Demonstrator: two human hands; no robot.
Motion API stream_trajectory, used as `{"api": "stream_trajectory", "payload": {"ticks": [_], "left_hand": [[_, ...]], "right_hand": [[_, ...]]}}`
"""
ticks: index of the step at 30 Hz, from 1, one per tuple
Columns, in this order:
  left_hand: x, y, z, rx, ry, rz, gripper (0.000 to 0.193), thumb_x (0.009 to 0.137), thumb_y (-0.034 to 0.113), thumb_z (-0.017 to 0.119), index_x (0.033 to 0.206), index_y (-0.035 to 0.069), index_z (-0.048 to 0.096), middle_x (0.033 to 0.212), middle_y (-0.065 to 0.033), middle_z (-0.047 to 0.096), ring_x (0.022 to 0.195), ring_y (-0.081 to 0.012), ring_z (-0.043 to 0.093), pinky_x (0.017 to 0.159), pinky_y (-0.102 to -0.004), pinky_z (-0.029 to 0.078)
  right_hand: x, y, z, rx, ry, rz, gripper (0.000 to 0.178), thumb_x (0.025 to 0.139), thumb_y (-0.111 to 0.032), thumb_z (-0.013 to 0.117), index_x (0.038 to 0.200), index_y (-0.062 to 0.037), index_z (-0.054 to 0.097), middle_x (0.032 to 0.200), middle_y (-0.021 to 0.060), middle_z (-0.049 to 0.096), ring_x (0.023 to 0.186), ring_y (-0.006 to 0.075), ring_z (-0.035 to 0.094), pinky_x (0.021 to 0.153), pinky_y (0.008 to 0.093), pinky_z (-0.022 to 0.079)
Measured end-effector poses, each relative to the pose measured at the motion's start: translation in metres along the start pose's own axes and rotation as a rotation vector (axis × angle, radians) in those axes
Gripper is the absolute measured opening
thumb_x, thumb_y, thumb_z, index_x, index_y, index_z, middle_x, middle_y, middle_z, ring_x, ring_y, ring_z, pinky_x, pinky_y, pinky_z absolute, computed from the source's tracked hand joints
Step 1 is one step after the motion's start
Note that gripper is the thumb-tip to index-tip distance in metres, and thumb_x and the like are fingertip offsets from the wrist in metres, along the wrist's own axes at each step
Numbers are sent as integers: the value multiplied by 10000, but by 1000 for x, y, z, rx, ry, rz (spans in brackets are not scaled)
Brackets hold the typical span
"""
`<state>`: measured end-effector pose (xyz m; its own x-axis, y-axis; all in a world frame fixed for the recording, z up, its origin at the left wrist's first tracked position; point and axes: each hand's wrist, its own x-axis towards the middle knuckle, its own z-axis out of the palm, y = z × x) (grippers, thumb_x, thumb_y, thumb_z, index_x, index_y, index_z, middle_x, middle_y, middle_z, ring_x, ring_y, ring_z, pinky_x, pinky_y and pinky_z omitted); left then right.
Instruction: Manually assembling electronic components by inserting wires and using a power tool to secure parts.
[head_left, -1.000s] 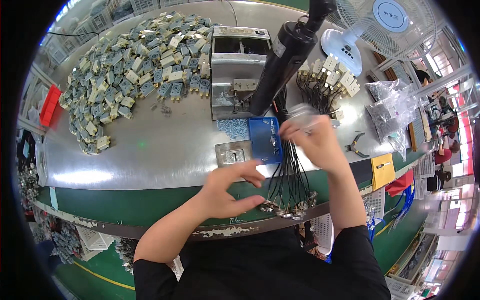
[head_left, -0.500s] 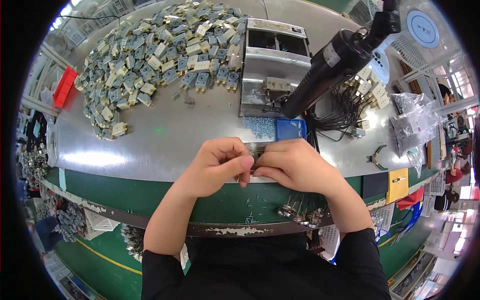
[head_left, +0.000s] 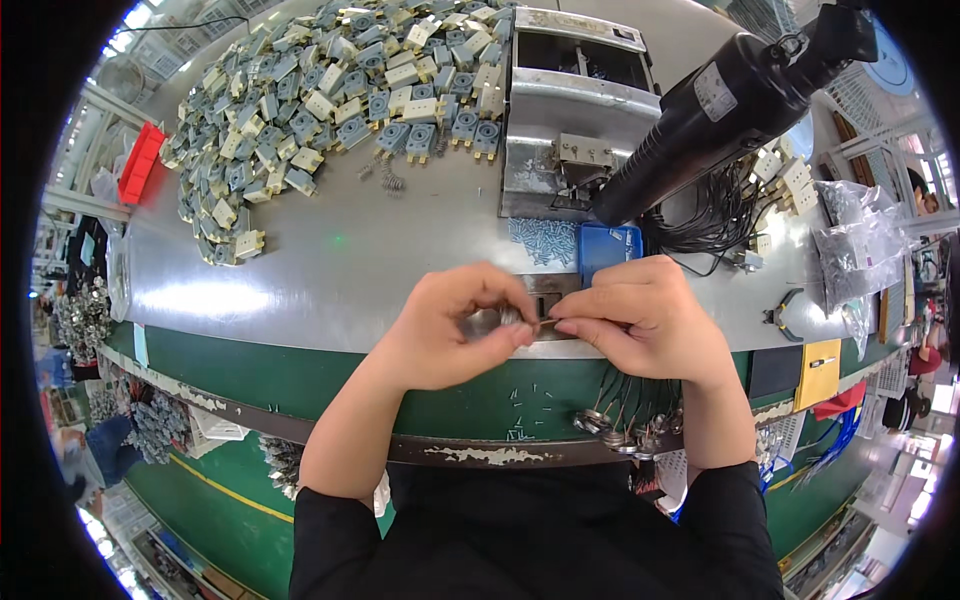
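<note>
My left hand (head_left: 462,328) and my right hand (head_left: 645,318) meet fingertip to fingertip over the near edge of the metal worktop. A thin copper-coloured piece (head_left: 547,321) spans the small gap between them, pinched by my right thumb and fingers. My left fingers are curled together with the thumb; a small greyish part shows inside them, too blurred to name. Just behind the fingertips lies a small metal block with a slot (head_left: 543,288), partly covered by my hands. Beyond it are a heap of small bluish screws (head_left: 543,240) and a blue tray (head_left: 600,240).
A large pile of grey and cream switch-like housings (head_left: 330,105) covers the back left. A metal fixture (head_left: 545,180) and a black cylinder (head_left: 700,110) stand behind the tray. Black cables (head_left: 700,230), pliers (head_left: 785,312) and a plastic bag (head_left: 850,250) lie right. Wired metal discs (head_left: 620,430) sit near the front edge.
The view has shifted, so the bench appears further left and higher or lower in places. My fingertips have drawn slightly apart, and the thin copper-coloured piece now shows between them.
</note>
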<state>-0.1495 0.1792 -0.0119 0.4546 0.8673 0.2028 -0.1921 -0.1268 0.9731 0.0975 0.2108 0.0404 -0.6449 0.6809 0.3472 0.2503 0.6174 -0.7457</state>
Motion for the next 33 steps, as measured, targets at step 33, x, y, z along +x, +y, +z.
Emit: {"api": "stream_trajectory", "payload": {"ticks": [33], "left_hand": [[-4,-4,31,207,-28,42,212,846,55,853,1029,1,761,757,-112,763,706,-142,774,613,-281,576]], "right_hand": [[-4,7,-2,330,-125,244,267,751,-160,935,725,-42,697,637,11,602,533,94,464,496,273,304]]}}
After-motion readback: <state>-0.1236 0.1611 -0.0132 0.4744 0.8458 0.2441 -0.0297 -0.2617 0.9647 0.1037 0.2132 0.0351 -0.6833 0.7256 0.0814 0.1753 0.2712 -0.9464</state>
